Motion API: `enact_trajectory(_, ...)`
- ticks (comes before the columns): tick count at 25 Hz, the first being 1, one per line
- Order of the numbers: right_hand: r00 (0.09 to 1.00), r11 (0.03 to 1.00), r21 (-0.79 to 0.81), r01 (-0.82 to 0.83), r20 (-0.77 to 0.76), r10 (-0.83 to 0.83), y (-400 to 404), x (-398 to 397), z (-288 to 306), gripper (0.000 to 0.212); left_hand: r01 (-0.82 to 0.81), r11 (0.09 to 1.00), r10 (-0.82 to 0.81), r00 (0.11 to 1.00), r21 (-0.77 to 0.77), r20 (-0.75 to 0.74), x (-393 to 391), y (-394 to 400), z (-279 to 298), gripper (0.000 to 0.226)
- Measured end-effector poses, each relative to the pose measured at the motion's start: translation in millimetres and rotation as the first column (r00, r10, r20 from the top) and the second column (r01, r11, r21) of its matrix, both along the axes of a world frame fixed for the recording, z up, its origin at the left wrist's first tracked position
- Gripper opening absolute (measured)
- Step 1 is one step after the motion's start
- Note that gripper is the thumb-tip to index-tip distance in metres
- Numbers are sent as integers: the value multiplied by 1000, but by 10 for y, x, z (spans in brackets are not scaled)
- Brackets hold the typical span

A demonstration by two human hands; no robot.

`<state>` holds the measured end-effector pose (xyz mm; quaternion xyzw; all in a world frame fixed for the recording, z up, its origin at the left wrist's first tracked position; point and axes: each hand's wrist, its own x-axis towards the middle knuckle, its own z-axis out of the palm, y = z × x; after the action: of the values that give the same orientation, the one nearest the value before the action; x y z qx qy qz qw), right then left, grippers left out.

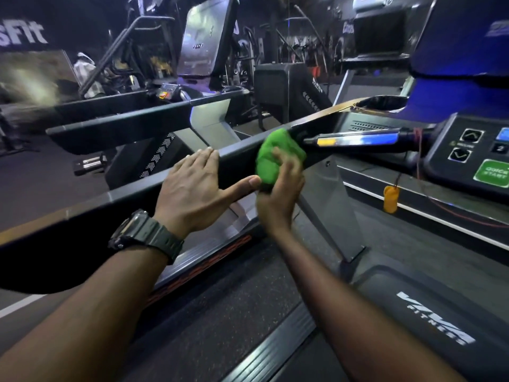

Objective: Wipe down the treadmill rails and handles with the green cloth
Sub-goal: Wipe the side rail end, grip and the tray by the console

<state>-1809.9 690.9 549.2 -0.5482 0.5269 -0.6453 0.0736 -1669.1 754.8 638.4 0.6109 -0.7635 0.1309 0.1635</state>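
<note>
A dark treadmill side rail (115, 199) runs from lower left up to the console at right. My left hand (198, 188), with a black watch on the wrist, rests flat on the rail's inner face, fingers straight over the top edge and thumb pointing right. Just right of it, my right hand (281, 197) holds the bunched green cloth (272, 155) against the same rail. A chrome handle (358, 139) sticks out from the console toward the cloth, its tip close to it.
The control panel (468, 155) with a green quick-start button sits at right, an orange safety key (391, 198) hanging below it. The treadmill belt (220, 312) lies underneath. Another treadmill (137, 117) stands beyond the rail at left.
</note>
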Motion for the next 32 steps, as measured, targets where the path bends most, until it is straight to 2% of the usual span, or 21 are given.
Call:
enact_trajectory(1, 982, 998, -32, -62, -180, 55, 153, 78, -290, 63, 10, 1000, -10, 1000, -6, 2, -26, -20, 27, 132)
enact_trajectory(3, 961, 994, -57, -93, -267, 75, 184, -97, -537, 52, 70, 998, -70, 997, 9, 32, -137, -100, 88, 130)
enact_trajectory(6, 986, 996, 39, 77, 145, -82, -193, -262, 53, 51, 212, 968, -206, 977, 131, -61, -351, -249, 224, 130)
enact_trajectory(7, 982, 996, 31, 87, 165, -91, -159, -178, 194, 54, 240, 958, -220, 966, 157, -134, -390, -273, 278, 129)
enact_trajectory(10, 986, 996, -72, -53, -163, 41, 152, 104, -314, 55, 235, 955, -181, 944, 178, -278, -395, -241, 383, 97)
enact_trajectory(11, 977, 994, -81, -67, -209, 49, 186, 22, -462, 55, 218, 957, -157, 944, 189, -290, -375, -229, 408, 86)
enact_trajectory(12, 986, 997, -47, -67, -156, 59, 134, -99, -446, 58, 203, 954, -132, 944, 219, -302, -352, -239, 425, 77)
enact_trajectory(13, 1000, 1000, 1, -2, -5, 2, -41, -196, -330, 61, 185, 950, -100, 944, 253, -315, -334, -273, 431, 74)
enact_trajectory(15, 952, 988, 127, 86, 283, -119, -159, -131, 109, 67, 173, 932, -56, 936, 318, -347, -318, -332, 456, 84)
enact_trajectory(16, 963, 990, 110, 83, 248, -109, -81, 5, 201, 69, 194, 918, -54, 926, 347, -373, -293, -359, 482, 97)
enact_trajectory(18, 1000, 999, 43, -7, -23, 8, 220, 322, -70, 67, 247, 891, -90, 918, 381, -386, -191, -367, 535, 113)
enact_trajectory(20, 979, 994, -20, -108, -174, 103, 392, 262, -447, 61, 274, 886, -156, 936, 374, -316, 7, -325, 599, 102)
enact_trajectory(21, 986, 992, -12, -126, -107, 124, 316, 117, -403, 57, 275, 889, -178, 944, 366, -278, 148, -301, 632, 98)
enact_trajectory(23, 970, 989, 147, 22, 238, -57, 5, -88, -75, 59, 268, 889, -169, 946, 372, -276, 427, -203, 680, 105)
enact_trajectory(24, 936, 983, 180, 47, 334, -106, -18, -32, 126, 66, 270, 886, -156, 939, 376, -306, 552, -141, 692, 104)
enact_trajectory(25, 945, 985, 164, 47, 313, -97, 72, 108, 262, 72, 283, 884, -153, 928, 373, -341, 671, -69, 690, 97)
enact_trajectory(27, 999, 996, 86, -39, 29, 37, 460, 552, 127, 75, 294, 881, -167, 926, 369, -340, 910, 108, 647, 77)
enact_trajectory(29, 954, 978, -41, -204, -230, 190, 738, 619, -205, 67, 311, 891, -203, 925, 332, -321, 1078, 367, 618, 65)
enact_trajectory(30, 949, 973, -90, -214, -254, 185, 668, 493, -242, 63, 301, 904, -201, 926, 303, -321, 1157, 480, 618, 59)
enact_trajectory(31, 978, 986, -96, -133, -172, 115, 494, 363, -215, 62, 274, 919, -177, 929, 283, -324, 1234, 582, 632, 53)
enact_trajectory(32, 1000, 1000, -20, -2, 15, 3, 323, 244, -137, 63, 241, 930, -143, 933, 277, -329, 1303, 650, 637, 50)
